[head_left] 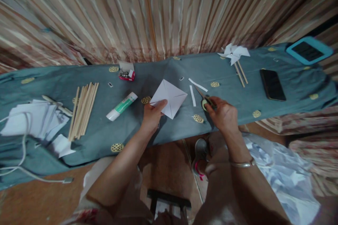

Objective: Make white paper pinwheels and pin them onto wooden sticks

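Along the upper part of the frame, pleated curtains (158, 17); below, a grey-green tablecloth (158, 70) with yellow pineapple figures. At the far left, a white cable (24, 144) over a stack of white paper (34, 119); best to leave both apart from the working area. More to the right, wooden sticks (83, 110) side by side, then a green and white glue stick (121, 106), and above it a small red box (130, 75) with shiny metal pieces inside; better not to reach for these with a blade in hand.

At the centre of the frame, the left hand (153, 115), grasping the white paper square (171, 95) near its left corner, thumb on top; fingers underneath hidden. On the paper, lines from the corners toward the middle; impossible to tell whether creases or slits. Pinch firmly but lightly, and keep the thumb away from any line meant for the blade.

Just right of the paper, two thin paper strips (193, 95); push these aside, to avoid catching them. Right of centre, the right hand (224, 112), gripping the scissors (204, 95) by the handle, tips toward the upper left, apart from the square. For a clean cut, turn the paper, not the wrist. At the upper right, a white pinwheel (234, 54), useful for comparison.
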Action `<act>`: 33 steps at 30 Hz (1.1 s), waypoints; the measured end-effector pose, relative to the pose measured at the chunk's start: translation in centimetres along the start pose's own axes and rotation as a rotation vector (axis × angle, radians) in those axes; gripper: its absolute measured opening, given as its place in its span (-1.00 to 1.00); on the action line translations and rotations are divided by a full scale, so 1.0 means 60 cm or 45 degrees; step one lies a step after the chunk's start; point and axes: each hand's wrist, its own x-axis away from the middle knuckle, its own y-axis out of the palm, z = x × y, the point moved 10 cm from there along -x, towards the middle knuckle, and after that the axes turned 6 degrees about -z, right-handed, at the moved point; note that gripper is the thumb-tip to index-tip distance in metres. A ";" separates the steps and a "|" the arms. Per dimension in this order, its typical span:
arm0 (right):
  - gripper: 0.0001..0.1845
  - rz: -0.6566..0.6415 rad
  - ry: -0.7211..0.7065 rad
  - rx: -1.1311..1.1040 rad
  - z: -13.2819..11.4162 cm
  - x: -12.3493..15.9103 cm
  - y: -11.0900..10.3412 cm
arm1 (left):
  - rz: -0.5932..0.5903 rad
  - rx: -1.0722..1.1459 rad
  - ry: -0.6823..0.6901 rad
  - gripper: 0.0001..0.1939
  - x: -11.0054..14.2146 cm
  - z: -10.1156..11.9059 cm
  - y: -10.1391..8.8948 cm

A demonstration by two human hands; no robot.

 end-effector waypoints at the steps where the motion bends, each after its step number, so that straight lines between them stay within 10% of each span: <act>1: -0.64 0.001 0.001 0.030 -0.001 0.000 -0.001 | -0.004 -0.011 -0.005 -0.62 0.000 -0.001 0.000; 17: -0.60 0.064 -0.075 0.004 -0.010 0.009 -0.004 | -0.168 -0.200 -0.035 -0.55 0.029 -0.005 -0.003; 27: -0.58 0.150 -0.062 -0.069 -0.015 0.014 -0.021 | -0.113 -1.018 0.466 -0.51 0.067 0.110 -0.078; 33: -0.58 0.184 -0.089 -0.142 -0.030 0.022 -0.022 | 0.200 -1.668 0.804 -0.58 0.093 0.189 -0.132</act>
